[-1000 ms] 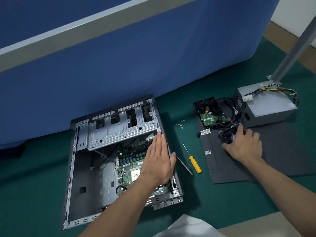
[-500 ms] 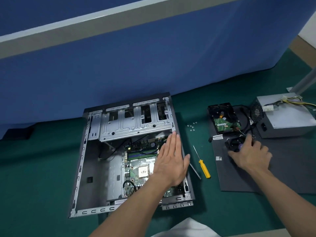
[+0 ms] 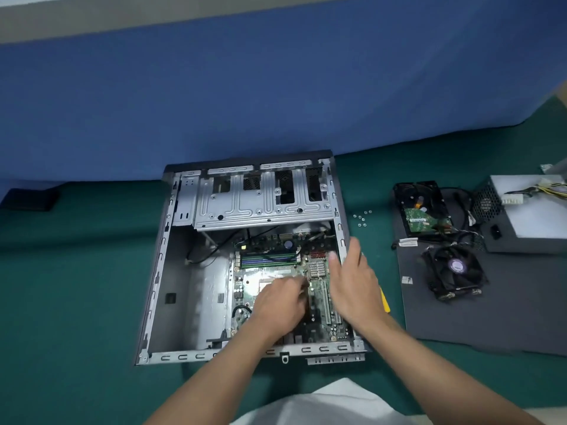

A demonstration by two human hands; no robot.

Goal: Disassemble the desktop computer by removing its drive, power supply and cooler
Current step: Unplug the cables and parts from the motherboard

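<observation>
Case: the computer case [image 3: 190,286] lies on its side on the green bench [image 3: 76,302], open face up, with its far end close to the blue partition [image 3: 276,87].
Inside the case: the motherboard [image 3: 260,273] sits in the right half. A metal drive cage [image 3: 264,207] spans the far end. The left half shows only a bare grey floor.
Left hand: the left hand [image 3: 279,302] is over the middle of the motherboard, knuckles up, fingers [image 3: 294,282] curled down toward the board. It is motion-blurred, so I cannot tell whether the fingers pinch anything.
Right hand: the right hand [image 3: 352,283] is over the right edge of the board, beside the case wall. Its fingers [image 3: 354,250] are straight and spread, holding nothing.
Drive: the hard drive [image 3: 422,210] is out of the case, circuit side up, on the far left corner of the dark mat [image 3: 491,317] to the right of the case.
Power supply: the power supply [image 3: 534,216] is out too, at the far right of the mat, with its cables trailing toward the drive.
Cooler: the cooler [image 3: 454,271] is out, fan side up, on the mat nearer the person than the drive.
Screws: small screws [image 3: 362,217] lie loose on the bench between the case and the mat.
Screwdriver: only the yellow handle of the screwdriver [image 3: 385,302] shows, mostly hidden behind the right hand, between the case and the mat.
</observation>
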